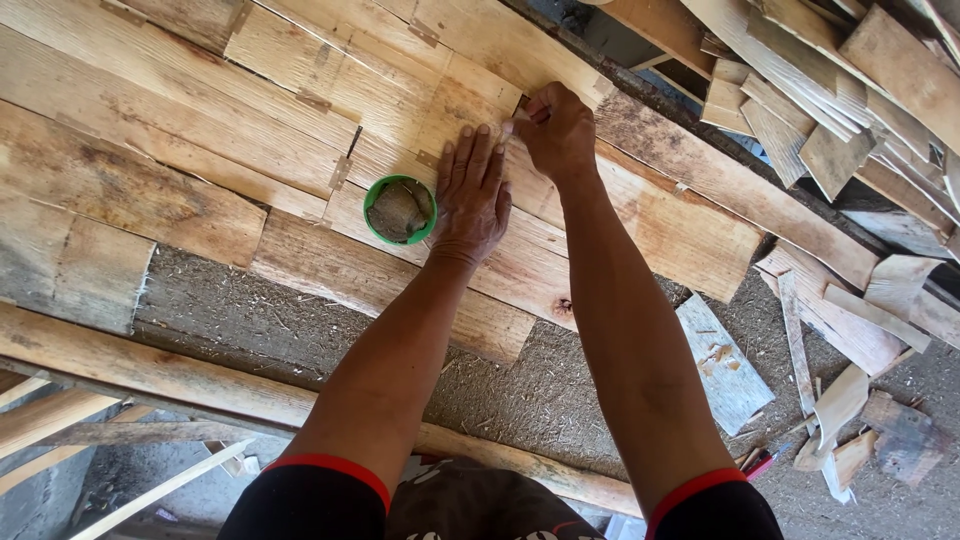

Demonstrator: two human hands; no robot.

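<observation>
Veneer sheets (300,90) are lying edge to edge across the surface, and you are working on the seam just up and right of the green cup (399,210). Your left hand (470,195) is pressing flat on the wood right beside the cup, fingers spread and together with nothing in them, apparently to keep the sheet from sliding or lifting. Your right hand (555,130) is sitting just beyond the left, up and right of the cup, its fingers curled shut and pinching down at the seam; whether they are gripping a small thing there, you cannot tell from this view. The cup is standing upright on the sheets, touching your left thumb side, holding a grey-brown mass, likely kept close so that you are not reaching far for it. Small brown tape patches (340,172) are bridging the joints up and left of the cup. Loose offcuts (830,120) are piling well to the right of the cup, and sawdust (540,385) is covering the bare stretch below it.
</observation>
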